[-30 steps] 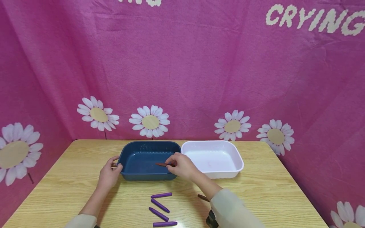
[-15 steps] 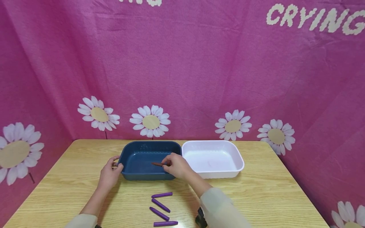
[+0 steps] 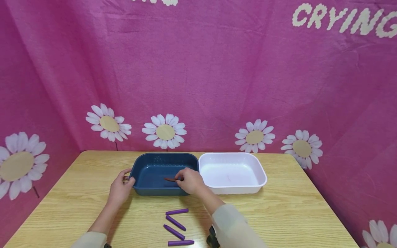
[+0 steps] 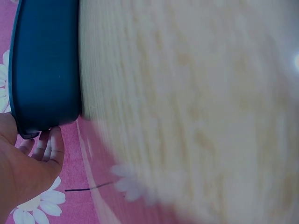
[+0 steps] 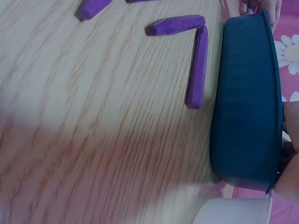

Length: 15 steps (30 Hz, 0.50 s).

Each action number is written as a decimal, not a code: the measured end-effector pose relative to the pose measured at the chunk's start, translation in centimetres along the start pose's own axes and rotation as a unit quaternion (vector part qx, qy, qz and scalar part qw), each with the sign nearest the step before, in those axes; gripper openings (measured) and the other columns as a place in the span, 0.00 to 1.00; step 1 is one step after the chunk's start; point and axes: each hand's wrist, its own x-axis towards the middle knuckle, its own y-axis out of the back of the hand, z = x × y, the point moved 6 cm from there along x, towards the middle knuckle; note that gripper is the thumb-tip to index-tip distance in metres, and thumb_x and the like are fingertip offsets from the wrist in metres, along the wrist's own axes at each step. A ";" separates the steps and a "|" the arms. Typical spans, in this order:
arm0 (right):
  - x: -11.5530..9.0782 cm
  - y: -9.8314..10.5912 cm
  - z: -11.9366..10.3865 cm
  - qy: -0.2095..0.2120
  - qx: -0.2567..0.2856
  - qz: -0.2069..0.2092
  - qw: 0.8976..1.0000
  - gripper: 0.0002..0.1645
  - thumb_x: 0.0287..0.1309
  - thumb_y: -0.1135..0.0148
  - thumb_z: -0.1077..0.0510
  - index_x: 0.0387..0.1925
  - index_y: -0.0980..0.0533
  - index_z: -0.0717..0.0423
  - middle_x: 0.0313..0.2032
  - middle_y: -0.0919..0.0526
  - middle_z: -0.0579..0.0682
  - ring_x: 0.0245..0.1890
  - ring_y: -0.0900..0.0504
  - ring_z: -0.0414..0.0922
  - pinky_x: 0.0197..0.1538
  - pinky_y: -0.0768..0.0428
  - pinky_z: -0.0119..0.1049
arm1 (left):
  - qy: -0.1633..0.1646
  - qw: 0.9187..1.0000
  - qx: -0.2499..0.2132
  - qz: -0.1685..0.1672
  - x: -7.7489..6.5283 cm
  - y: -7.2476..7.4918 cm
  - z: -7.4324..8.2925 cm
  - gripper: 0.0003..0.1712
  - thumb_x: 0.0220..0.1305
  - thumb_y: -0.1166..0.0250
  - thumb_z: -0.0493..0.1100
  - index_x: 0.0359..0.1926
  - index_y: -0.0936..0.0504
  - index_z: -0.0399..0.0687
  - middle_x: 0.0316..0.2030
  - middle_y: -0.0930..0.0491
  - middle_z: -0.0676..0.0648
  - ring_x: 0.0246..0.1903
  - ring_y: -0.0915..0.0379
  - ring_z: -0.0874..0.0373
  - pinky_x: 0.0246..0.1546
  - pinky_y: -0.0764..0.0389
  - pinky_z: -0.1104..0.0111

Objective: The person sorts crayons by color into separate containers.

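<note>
My left hand (image 3: 120,189) grips the left end of a dark blue tray (image 3: 161,192), thumb at the rim and fingers against the outside wall; the left wrist view shows this hand (image 4: 32,163) close up. Over the inside of that tray my right hand (image 3: 190,181) pinches a thin reddish-brown crayon (image 3: 170,179), its free end pointing left. In the right wrist view the tray wall (image 5: 245,102) hides the crayon and most of the fingers. Several purple crayons (image 3: 175,223) lie on the table in front of the tray.
A white tray (image 3: 238,189) stands right beside the blue one, their ends meeting. Both rest on a wood-grain table (image 3: 288,206). Behind and at the sides hangs a pink cloth (image 3: 204,86) with daisies and lettering.
My right hand has shifted a little left and lower over the blue tray with the brown crayon. A second brown crayon on the table is now hidden by my right sleeve. My left hand stays put.
</note>
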 end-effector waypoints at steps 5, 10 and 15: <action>0.1 0.1 -0.2 -0.006 -0.010 -0.002 1.000 0.08 0.56 0.38 0.53 0.37 0.17 0.47 0.29 0.20 0.43 0.28 0.28 0.38 0.33 0.30 0.32 | -0.002 1.000 0.004 0.001 0.1 0.0 0.0 0.27 0.64 0.49 0.41 0.64 0.35 0.42 0.45 0.27 0.39 0.37 0.28 0.57 0.33 0.31 0.72; 0.1 0.0 -0.3 -0.007 -0.007 -0.008 1.000 0.08 0.57 0.39 0.54 0.37 0.17 0.47 0.31 0.18 0.43 0.30 0.26 0.38 0.38 0.27 0.34 | -0.005 1.000 0.005 0.001 0.1 0.1 0.1 0.27 0.64 0.49 0.41 0.64 0.35 0.41 0.45 0.26 0.38 0.40 0.26 0.53 0.33 0.31 0.72; 0.0 0.0 -0.2 -0.016 0.014 -0.011 1.000 0.08 0.58 0.39 0.54 0.38 0.17 0.47 0.33 0.17 0.43 0.32 0.25 0.38 0.41 0.25 0.35 | -0.003 1.000 0.003 -0.008 0.0 0.0 -0.1 0.27 0.64 0.49 0.41 0.64 0.36 0.41 0.47 0.26 0.37 0.44 0.26 0.49 0.35 0.30 0.72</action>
